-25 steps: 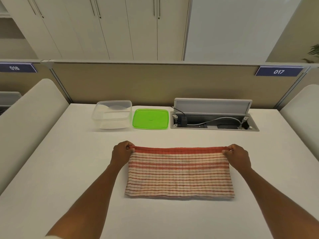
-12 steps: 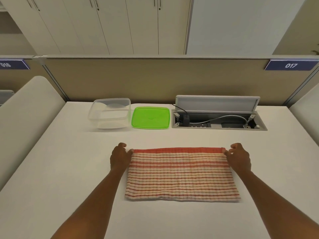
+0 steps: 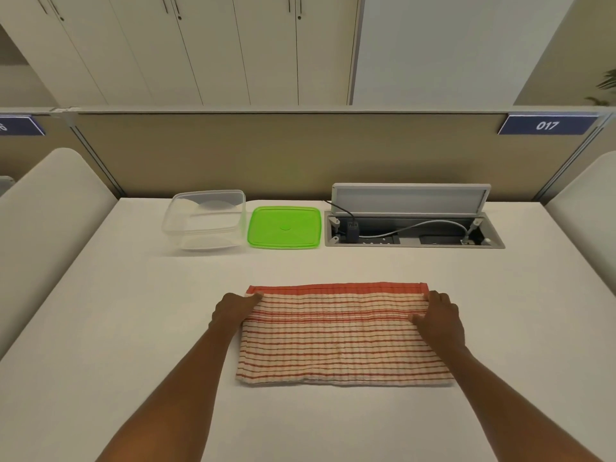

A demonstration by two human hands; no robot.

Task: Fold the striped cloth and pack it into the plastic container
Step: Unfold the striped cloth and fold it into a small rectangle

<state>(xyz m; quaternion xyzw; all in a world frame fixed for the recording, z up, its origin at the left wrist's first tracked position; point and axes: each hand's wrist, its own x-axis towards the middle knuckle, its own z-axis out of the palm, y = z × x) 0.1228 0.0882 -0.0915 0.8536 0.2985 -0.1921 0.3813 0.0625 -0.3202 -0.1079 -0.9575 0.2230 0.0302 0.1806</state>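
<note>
On the white desk point(image 3: 133, 328) the striped cloth point(image 3: 340, 335) lies folded before me, soft, light and limp. My left hand point(image 3: 233, 310) and right hand point(image 3: 440, 320) press flat on its ends, gripping nothing. The plastic container point(image 3: 205, 221) waits beyond; I'd pinch 2 corners.

Open table all round you; the clutter sits along the back edge.

Between the striped cloth point(image 3: 340, 335) and the back row you have a bare band of white table point(image 3: 100, 328), and both sides are free too. At the back, the plastic container point(image 3: 206, 220) and green lid point(image 3: 284, 227) lie just beside each other, perhaps touching. To their right, the raised flap of the cable box point(image 3: 411, 216) blocks reach; the partition point(image 3: 266, 155) closes off everything beyond.
</note>
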